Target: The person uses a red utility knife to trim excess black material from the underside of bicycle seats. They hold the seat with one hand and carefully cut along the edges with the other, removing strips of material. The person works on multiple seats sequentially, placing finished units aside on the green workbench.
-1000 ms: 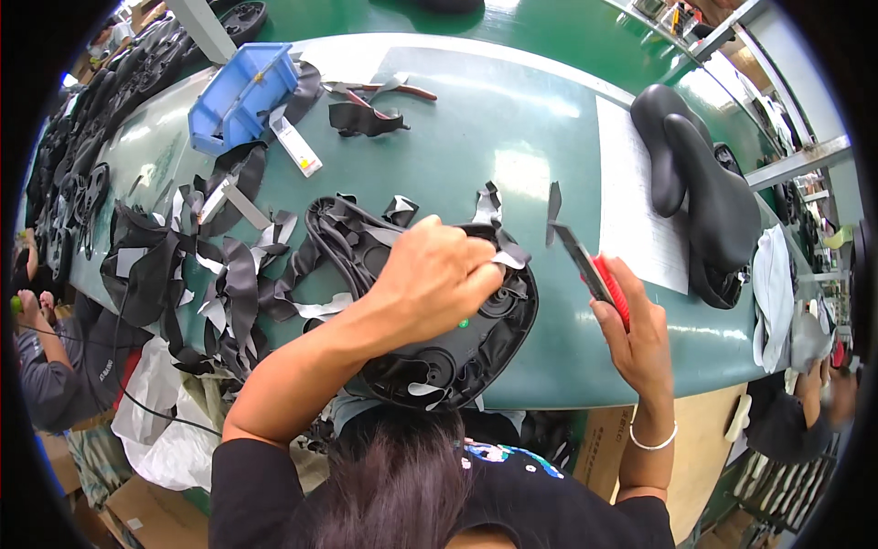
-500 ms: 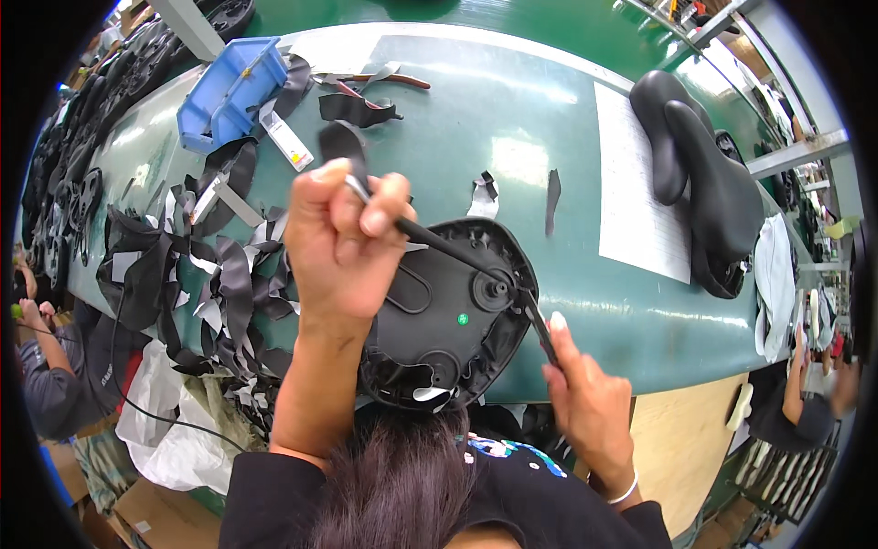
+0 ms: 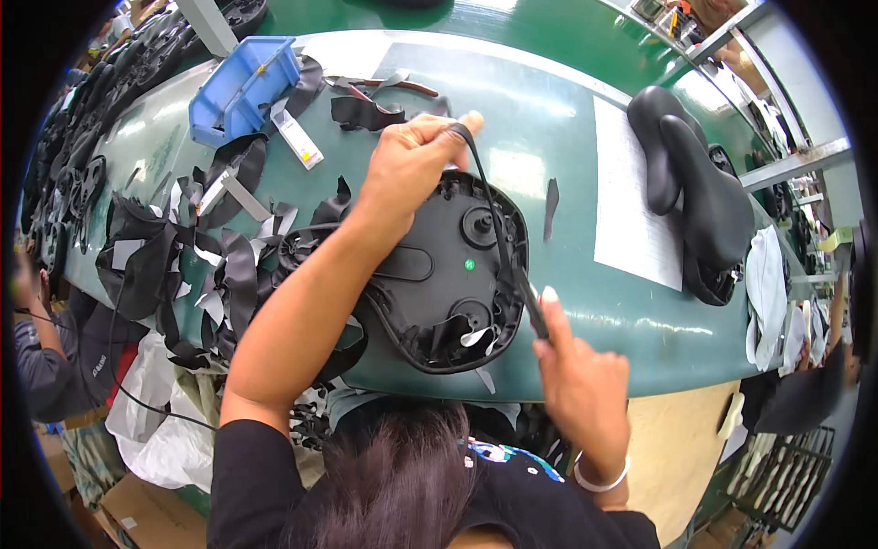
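An upside-down black saddle (image 3: 416, 297) lies on the green table in front of me, its hollow underside showing two round bosses and a green dot sticker. Above its far end, my left hand (image 3: 412, 169) pinches a thin strip of black cover material (image 3: 487, 178). The strip is stretched toward me, down to the saddle's right rim. At that rim my right hand (image 3: 585, 389) grips a slim dark tool (image 3: 531, 309), its tip against the strip's lower end. Whether the tool is a knife cannot be made out.
Black and grey scraps (image 3: 240, 274) are heaped left of the saddle. A blue bin (image 3: 240, 91) stands at the far left, with a white box cutter-like piece (image 3: 297, 139) beside it. Finished black saddles (image 3: 704, 201) lie on the right near a white paper sheet (image 3: 631, 197).
My left hand has moved right and away from me, drawing the strip along. The saddle has turned and shifted slightly on the table. My right hand with the tool has moved a little lower.
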### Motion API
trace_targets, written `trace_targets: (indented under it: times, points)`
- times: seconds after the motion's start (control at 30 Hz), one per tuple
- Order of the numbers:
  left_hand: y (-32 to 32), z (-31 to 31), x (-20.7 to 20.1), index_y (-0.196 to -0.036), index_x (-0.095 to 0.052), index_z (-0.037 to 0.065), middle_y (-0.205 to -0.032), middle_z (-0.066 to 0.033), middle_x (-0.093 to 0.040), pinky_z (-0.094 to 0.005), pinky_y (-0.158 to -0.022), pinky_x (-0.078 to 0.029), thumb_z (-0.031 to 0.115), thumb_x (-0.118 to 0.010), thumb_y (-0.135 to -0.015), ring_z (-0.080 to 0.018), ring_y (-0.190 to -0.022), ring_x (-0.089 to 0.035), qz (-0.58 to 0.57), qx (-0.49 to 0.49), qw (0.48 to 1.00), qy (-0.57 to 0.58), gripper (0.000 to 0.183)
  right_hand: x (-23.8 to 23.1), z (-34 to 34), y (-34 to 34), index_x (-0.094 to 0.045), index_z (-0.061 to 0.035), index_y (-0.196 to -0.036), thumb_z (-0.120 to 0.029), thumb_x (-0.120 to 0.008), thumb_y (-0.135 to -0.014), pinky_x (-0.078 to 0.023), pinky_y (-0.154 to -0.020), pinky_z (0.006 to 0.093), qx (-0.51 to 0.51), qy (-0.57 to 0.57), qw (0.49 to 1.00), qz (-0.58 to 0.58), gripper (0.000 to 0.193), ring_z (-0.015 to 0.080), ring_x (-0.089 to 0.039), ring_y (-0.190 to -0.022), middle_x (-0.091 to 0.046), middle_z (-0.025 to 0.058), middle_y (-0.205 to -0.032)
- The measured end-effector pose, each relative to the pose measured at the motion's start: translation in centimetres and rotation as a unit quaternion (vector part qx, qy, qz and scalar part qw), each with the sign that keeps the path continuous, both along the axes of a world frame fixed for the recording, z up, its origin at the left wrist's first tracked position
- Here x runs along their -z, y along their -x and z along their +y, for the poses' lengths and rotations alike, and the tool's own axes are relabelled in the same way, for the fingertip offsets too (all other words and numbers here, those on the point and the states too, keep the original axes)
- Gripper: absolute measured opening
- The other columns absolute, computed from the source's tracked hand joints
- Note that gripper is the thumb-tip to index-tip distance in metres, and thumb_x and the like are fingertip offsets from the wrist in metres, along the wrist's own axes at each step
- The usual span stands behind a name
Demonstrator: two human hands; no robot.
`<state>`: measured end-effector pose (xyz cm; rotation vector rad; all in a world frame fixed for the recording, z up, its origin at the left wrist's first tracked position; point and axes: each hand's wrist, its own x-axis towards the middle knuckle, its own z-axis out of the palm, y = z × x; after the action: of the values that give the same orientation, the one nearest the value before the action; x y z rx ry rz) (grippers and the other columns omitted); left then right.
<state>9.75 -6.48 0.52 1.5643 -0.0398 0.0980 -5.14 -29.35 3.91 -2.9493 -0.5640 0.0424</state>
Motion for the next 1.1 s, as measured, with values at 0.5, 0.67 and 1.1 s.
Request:
trace_targets:
  times: [0.5,0.67,1.1]
  points:
    - [7.4,9.4,-5.8,-0.067,-0.054,0.004,-0.065,-0.0019,-0.053,-0.0385,-0.09,-0.036,0.039,-0.024,-0.104,-0.0218,-0.078,-0.053,-0.14,0.225,0.898,0.351,0.059,-3.6,-5.5,-8.2,-0.053,-0.0321,-0.133,-0.016,-0.063,-0.085,-0.036,-0.043,0.0365,-0.167,0.095,0.981,0.012,0.052,0.023,-0.049,-0.045,-0.046,0.006,-0.056]
    - [3.1,8.9,-6.2,-0.077,-0.058,0.005,-0.08,-0.0065,-0.059,-0.0388,-0.068,-0.042,0.034,-0.054,-0.09,-0.0207,-0.077,-0.054,-0.011,0.245,0.933,0.264,0.033,-3.6,-4.7,-1.9,-0.049,-0.0171,-0.137,-0.016,-0.066,-0.084,-0.034,-0.042,0.0371,-0.07,0.091,0.993,0.041,0.055,0.0236,-0.048,-0.042,-0.046,0.0058,-0.054]
    - [-1.2,-5.5,-5.3,-0.086,-0.052,0.005,-0.067,0.001,-0.044,-0.0259,-0.052,-0.037,0.019,-0.047,-0.097,-0.0081,-0.056,-0.04,0.023,0.159,0.935,0.315,0.019,-1.4,-6.4,1.0,-0.044,-0.0105,-0.139,-0.014,-0.066,-0.085,-0.042,-0.046,0.0386,-0.009,-0.08,0.993,0.083,0.059,0.0291,-0.055,-0.049,-0.06,0.01,-0.066]
